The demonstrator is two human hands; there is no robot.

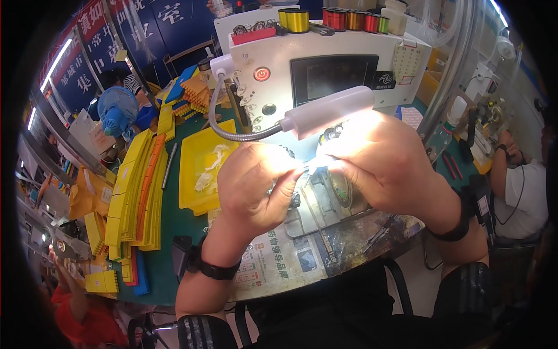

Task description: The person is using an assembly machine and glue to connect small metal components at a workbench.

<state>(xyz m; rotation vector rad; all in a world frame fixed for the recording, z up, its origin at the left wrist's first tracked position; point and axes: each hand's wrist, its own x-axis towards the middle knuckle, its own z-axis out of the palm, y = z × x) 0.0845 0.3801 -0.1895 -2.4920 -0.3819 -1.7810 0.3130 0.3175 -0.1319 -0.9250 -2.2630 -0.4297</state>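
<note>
My left hand and my right hand meet under a bright lamp, thumbs and forefingers pinched close together. Between the fingertips is a small pale piece, washed out by the glare, so its kind does not show. Both hands seem to grip it, one from each side. Just below lies a metal plate of the white machine, with an oval greenish part beside my right fingers. Black bands circle both wrists.
A yellow tray holding crumpled white scraps stands left of my left hand. Farther left are stacked yellow and orange strips. Thread spools sit on the machine. The lamp's bent metal neck arches near my left hand. Red-handled pliers lie right; people sit on both sides.
</note>
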